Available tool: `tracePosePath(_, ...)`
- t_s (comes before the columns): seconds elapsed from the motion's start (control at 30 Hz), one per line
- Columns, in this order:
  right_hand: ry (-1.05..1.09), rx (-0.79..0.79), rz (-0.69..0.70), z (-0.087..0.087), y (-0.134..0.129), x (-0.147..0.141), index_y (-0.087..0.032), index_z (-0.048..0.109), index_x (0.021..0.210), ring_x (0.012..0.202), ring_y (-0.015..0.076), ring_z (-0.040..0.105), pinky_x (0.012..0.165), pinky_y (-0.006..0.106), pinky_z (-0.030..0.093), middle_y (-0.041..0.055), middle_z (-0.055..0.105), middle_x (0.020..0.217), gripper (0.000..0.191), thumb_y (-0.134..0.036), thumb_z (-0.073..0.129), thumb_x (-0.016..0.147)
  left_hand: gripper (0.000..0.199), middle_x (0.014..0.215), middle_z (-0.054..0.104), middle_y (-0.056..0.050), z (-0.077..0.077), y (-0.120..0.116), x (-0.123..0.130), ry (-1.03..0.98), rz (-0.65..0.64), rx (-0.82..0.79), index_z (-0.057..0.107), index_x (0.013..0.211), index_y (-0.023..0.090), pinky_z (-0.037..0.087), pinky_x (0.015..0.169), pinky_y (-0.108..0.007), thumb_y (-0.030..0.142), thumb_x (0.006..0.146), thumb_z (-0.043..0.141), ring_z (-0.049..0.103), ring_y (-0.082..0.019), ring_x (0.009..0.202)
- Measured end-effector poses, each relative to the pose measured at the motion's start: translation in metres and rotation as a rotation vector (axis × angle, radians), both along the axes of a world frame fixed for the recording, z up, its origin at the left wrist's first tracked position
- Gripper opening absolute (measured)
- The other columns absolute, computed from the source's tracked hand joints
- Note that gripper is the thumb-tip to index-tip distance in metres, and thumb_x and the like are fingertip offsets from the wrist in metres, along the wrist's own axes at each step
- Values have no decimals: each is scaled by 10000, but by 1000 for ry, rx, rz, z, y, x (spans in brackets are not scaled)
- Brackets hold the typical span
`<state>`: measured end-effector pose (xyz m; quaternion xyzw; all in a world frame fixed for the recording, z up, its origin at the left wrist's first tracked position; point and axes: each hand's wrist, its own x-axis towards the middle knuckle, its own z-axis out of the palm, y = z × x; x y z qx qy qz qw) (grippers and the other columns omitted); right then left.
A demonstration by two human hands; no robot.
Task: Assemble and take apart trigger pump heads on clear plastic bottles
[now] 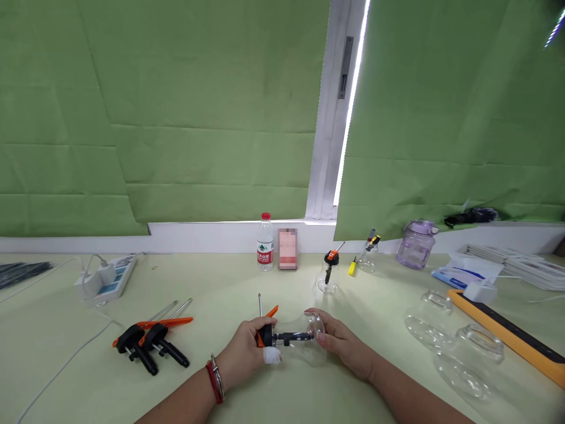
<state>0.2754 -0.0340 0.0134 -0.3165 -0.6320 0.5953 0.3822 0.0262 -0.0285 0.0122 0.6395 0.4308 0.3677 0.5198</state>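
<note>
My left hand (251, 347), its thumb wrapped in white, is closed around a black-and-orange pump head (266, 334) with a thin metal spout. The pump's black tube lies inside a clear bottle (304, 347) held on its side above the table. Cupped around the wide base of that bottle is my right hand (338, 341). Whether the head is screwed fast to the neck I cannot tell, as fingers cover the joint. Two more pump heads (163, 343) lie to the left. Farther back, a clear bottle (326, 287) stands upright with such a head in it.
Two clear bottles (468, 359) are at the right, near an orange-and-black bar (512, 335). A water bottle (265, 244), a phone-like slab (288, 249), screwdrivers (371, 242) in a small glass and a purple jug (416, 244) line the back. A power strip (119, 280) trails cables at left.
</note>
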Motion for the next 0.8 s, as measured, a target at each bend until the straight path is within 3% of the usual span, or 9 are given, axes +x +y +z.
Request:
tracePosePath(0.17, -81, 22, -51, -6, 2, 4, -253, 439, 1267, 1024, 229, 530, 903, 374, 393, 64, 574, 1096, 565, -450, 635, 776, 623, 844, 585, -32, 0, 0, -1, 1, -47, 27, 579, 1102, 129, 447, 707, -266, 243, 533, 803, 525, -153, 737)
tracePosePath(0.33, -279, 318, -157, -1, -4, 7, -270, 413, 1333, 1317, 286, 287, 1061, 436, 274, 83, 283, 1460, 661, -406, 667, 739, 714, 892, 597, -40, 6, -5, 0, -3, -72, 170, 476, 1258, 157, 460, 717, -277, 297, 617, 759, 556, -170, 783)
tracePosePath(0.47, -520, 509, -215, 12, -15, 0, -315, 325, 1400, 1326, 314, 250, 1092, 505, 198, 67, 356, 1431, 780, -325, 675, 703, 874, 891, 588, -15, 12, -14, 2, 31, -78, 253, 235, 1402, 218, 480, 727, -280, 253, 677, 720, 573, -161, 780)
tracePosePath(0.6, -655, 572, -251, 18, -20, -7, -309, 388, 1373, 1243, 367, 335, 1043, 518, 266, 86, 450, 1343, 915, -361, 774, 545, 846, 991, 573, -43, 13, -22, 4, 60, -46, 346, 123, 1418, 265, 485, 816, -325, 226, 758, 650, 586, -172, 851)
tracePosePath(0.8, -689, 537, -348, 12, -17, -8, -262, 514, 1224, 1133, 331, 439, 958, 450, 370, 84, 476, 1275, 759, -327, 776, 515, 762, 1163, 470, -80, 4, -23, 5, 90, -119, 537, 56, 1411, 354, 493, 815, -333, 166, 839, 523, 558, -168, 939)
